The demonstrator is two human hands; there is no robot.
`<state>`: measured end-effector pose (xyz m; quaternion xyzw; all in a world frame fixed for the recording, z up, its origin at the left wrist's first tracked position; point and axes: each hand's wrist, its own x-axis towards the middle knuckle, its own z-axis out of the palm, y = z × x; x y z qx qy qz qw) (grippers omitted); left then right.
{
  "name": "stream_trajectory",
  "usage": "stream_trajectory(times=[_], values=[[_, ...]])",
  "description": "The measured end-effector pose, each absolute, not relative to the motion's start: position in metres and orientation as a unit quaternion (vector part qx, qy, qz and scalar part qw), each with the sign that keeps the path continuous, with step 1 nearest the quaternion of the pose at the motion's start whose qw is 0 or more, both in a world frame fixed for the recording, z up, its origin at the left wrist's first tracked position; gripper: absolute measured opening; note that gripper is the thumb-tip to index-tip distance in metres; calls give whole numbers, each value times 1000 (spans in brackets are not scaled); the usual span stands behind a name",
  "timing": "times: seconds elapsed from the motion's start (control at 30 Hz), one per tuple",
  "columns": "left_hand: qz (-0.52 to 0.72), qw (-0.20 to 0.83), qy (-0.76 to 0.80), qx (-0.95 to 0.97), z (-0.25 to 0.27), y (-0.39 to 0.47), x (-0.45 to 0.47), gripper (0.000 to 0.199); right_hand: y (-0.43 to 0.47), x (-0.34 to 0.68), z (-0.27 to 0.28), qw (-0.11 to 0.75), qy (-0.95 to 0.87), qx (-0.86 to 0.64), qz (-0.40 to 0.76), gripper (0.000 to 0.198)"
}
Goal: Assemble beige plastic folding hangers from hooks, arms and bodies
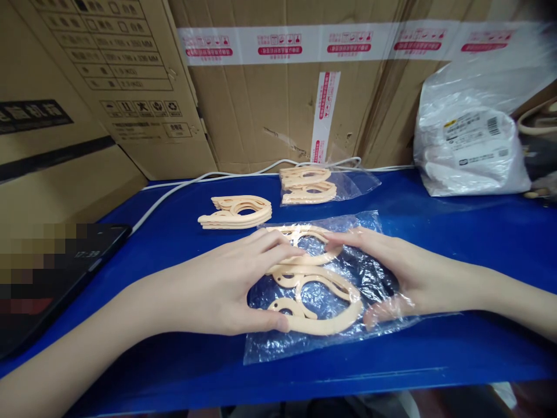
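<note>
Beige folded plastic hangers (333,325) lie side by side in a clear plastic bag (265,348) on the blue tabletop. My left hand (221,278) grips the bag's left side, fingers over the upper hangers and thumb on the lower one. From the right, my right hand (404,273) spans the same bag, fingertips on the upper hanger's end and thumb low on the film. Behind my left hand sits a loose stack of folded hangers (237,220). Farther back, more bagged hangers (308,194) lie in a second clear bag.
Cardboard boxes (270,104) wall off the back and left of the blue table (174,371). A white cable (174,194) runs along the rear. A phone (65,273) lies at left. A white plastic package (474,145) stands at back right.
</note>
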<state>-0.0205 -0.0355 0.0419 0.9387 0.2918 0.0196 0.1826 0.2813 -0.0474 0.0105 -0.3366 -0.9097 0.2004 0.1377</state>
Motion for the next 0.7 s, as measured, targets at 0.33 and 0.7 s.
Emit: stream_trajectory(times=[0.33,0.7], values=[[20,198,290,936,44,-36,-20,70,-46,282,10,142,-911,-327,205,96],[27,188,298,935,44,-39,-19,69,-45,285,8,147,-904,-329,230,96]])
